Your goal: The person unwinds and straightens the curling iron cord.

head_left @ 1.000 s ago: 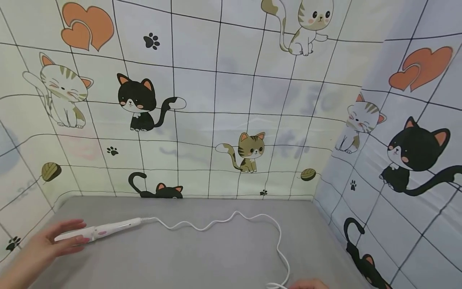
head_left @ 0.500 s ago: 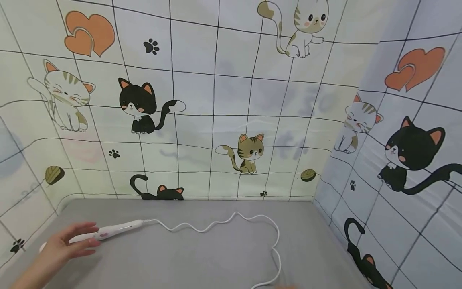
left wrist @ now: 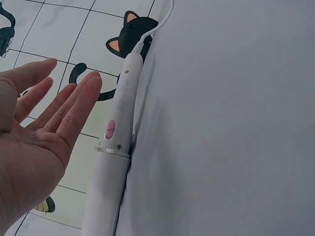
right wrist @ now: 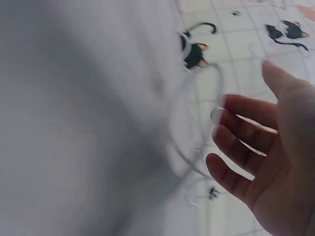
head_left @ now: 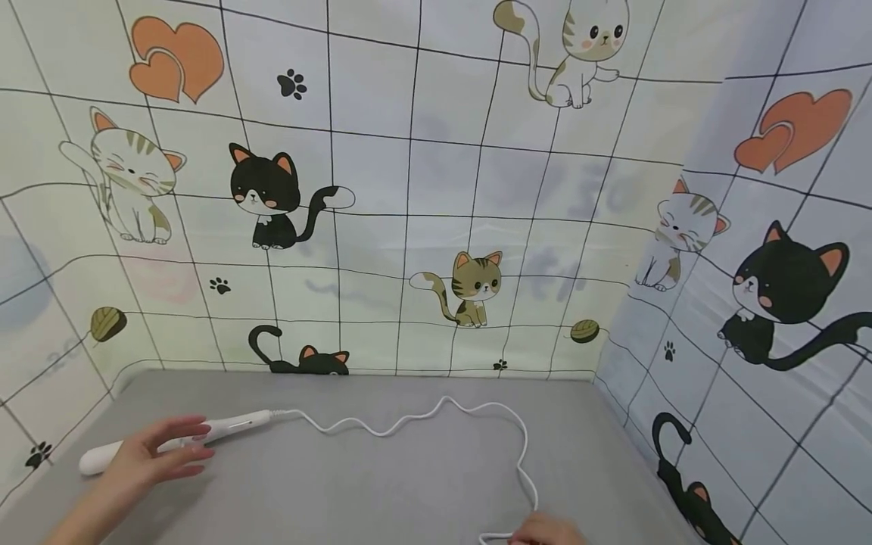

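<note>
A white corded hair styling iron (head_left: pixel 238 424) lies on the grey surface at the left, its thick rounded end leftmost. My left hand (head_left: pixel 150 458) is over its middle, fingers extended; the left wrist view shows the thumb and fingers apart, beside the iron (left wrist: pixel 120 103) with its pink switch. From the iron's thin end a white cord (head_left: pixel 381 434) winds across to the right and curves down to the front. There my right hand (head_left: pixel 548 531), partly cut off, is at the cord. In the right wrist view its fingers are loosely bent, thumb apart, with a blurred cord loop (right wrist: pixel 172 118) by the fingertips.
The grey tabletop (head_left: pixel 381 484) meets a cloth backdrop (head_left: pixel 381 174) printed with cats, hearts and paw marks. This backdrop stands along the back and both sides.
My left hand has moved right along the iron, uncovering its thick end. The right hand dipped nearly out of view, then came back farther left. The cord's front stretch has changed shape and shifted.
</note>
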`<state>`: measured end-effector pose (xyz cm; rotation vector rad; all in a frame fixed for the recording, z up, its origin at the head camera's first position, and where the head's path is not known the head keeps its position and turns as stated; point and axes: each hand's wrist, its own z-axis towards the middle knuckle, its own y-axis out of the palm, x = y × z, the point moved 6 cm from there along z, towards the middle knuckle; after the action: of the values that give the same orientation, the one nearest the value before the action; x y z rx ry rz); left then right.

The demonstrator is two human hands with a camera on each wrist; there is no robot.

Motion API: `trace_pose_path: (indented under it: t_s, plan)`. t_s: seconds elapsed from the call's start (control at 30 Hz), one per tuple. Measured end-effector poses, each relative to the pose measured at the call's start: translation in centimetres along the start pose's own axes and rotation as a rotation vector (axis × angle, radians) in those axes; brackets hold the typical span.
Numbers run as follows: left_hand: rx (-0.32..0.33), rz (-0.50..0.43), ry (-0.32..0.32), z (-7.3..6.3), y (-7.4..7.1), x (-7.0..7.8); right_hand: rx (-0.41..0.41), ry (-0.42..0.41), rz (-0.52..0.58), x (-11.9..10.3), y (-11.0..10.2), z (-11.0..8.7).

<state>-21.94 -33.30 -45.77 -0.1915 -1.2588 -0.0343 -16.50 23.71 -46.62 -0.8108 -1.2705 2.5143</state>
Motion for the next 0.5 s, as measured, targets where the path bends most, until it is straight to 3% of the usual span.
trace_pose_path:
  t_s: [0.07, 0.13, 0.23, 0.3, 0.4, 0.5]
  plan:
    - [0.01, 0.013, 0.002, 0.3, 0.2, 0.1, -0.002, 0.199, 0.138, 0.8, -1.9, 0.6]
    - [0.012, 0.012, 0.012, 0.7, 0.5, 0.4, 0.019, 0.387, 0.181, 1.7, -3.6, 1.1]
    - [0.045, 0.037, 0.004, 1.2, 0.9, 0.6, 0.098, 0.481, 0.098, 2.9, -5.7, 2.2]
    - [0.078, 0.087, -0.01, 1.7, 1.3, 0.8, 0.187, 0.502, 0.011, 3.6, -6.8, 3.0]
    - [0.141, 0.261, -0.046, 2.4, 1.9, 1.1, 0.255, 0.528, -0.112, 4.8, -7.7, 4.1]
    - [0.166, 0.425, -0.053, 3.3, 2.8, 1.7, 0.234, 0.528, -0.204, 6.2, -8.0, 5.2]
